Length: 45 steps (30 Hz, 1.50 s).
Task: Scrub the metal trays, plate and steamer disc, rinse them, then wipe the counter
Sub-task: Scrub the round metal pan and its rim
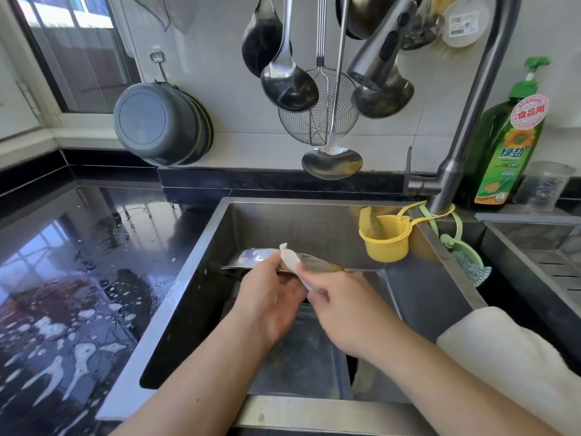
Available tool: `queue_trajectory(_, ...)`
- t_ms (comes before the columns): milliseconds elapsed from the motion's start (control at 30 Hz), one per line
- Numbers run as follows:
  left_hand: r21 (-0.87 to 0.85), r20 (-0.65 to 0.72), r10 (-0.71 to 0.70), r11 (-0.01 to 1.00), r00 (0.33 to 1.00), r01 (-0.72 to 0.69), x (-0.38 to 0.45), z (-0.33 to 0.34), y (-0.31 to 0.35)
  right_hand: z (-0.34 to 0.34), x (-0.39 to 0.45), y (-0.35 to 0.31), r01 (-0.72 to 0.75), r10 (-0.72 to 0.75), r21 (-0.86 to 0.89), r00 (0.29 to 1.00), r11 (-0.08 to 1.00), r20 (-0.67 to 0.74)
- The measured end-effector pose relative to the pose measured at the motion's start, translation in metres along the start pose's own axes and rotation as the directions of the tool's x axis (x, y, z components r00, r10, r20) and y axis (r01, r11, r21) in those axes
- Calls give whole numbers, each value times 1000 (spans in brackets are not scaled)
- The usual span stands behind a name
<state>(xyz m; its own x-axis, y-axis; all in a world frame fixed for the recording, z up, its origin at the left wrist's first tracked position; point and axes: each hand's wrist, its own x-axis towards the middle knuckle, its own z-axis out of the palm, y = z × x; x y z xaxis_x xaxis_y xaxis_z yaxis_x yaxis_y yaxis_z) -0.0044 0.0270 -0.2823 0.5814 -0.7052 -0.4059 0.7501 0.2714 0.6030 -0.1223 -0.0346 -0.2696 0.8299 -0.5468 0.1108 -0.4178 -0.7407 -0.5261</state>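
- Over the stainless steel sink basin [314, 221], two bare hands are meeting: left hand [270, 297] is gripping the near rim of a round shiny metal plate [251, 258] held tilted on edge; right hand [342, 313] is pinching a white scrubbing cloth [290, 258] against that same rim.
- Below the hands, one rectangular metal tray [301, 366] is lying flat on the basin floor, partly hidden by both forearms.
- One grey pull-out faucet [465, 114] is arching over the basin from the right; its spray head is hanging well above the plate.
- One yellow plastic cup-shaped holder [388, 243] is hanging on the basin's right wall; one green holder with a scrubber [468, 262] is hanging just beside it.
- One green dish-soap bottle [503, 143] and one clear plastic cup [544, 187] are standing behind the faucet.
- Hanging on the wall: four ladles or spoons, one wire skimmer [317, 121], one stack of grey basins [160, 124].
- Left of the sink, black glossy counter [72, 278] is carrying suds and water.
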Motion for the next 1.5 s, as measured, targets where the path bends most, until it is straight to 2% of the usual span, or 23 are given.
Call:
queue_trajectory(67,15,-4,4,1000,1000,-3,2,-2,1,4,3,1,-8,7,-63,1000,998,-25)
queue_trajectory(167,-24,-61,67,997,996,-68,8,-8,7,-10,5,23,-167,171,-172,985,971,7)
queue_trajectory(233,-63,-73,93,993,993,-97,9,-7,10,-17,6,35,-236,246,-175,969,956,35)
queue_trajectory(300,-50,-33,54,997,998,-55,7,-4,6,-14,8,32,-211,215,-115,976,971,18)
queue_trajectory(367,-5,19,9,1000,1000,-9,5,-3,0,-3,5,17,-86,86,-15,996,996,5)
queue_trajectory(433,-2,4,42,999,999,-42,6,-4,0,6,0,6,34,-34,7,999,999,-18)
queue_trajectory(467,-34,-19,83,996,996,-84,6,-5,2,5,1,7,32,-34,-40,998,999,-47)
queue_trajectory(533,-148,-56,160,975,986,-167,5,-4,11,-6,7,21,-72,60,-100,991,992,-116)
queue_trajectory(600,-166,-56,181,968,982,-188,3,-2,13,-13,9,32,-125,113,-91,985,988,-130)
queue_trajectory(700,-117,13,81,990,997,-79,0,2,2,-3,4,17,-33,36,45,998,998,-59)
queue_trajectory(800,-71,-4,69,995,998,-69,1,1,-1,9,8,7,52,-50,44,998,998,-33)
queue_trajectory(1067,-143,-97,131,979,987,-144,6,-6,9,-19,5,37,-106,109,-61,993,992,48)
queue_trajectory(1233,-8,-76,84,996,994,-85,2,0,-2,3,5,12,-8,4,28,991,1000,132)
queue_trajectory(1333,-92,-122,134,985,983,-146,7,-5,6,2,7,16,-13,18,-61,997,998,73)
queue_trajectory(1433,-178,-141,153,968,978,-177,9,-11,14,-11,8,36,-121,125,-147,992,982,21)
queue_trajectory(1500,-185,-143,151,967,978,-176,9,-10,14,-14,9,43,-186,189,-117,982,976,19)
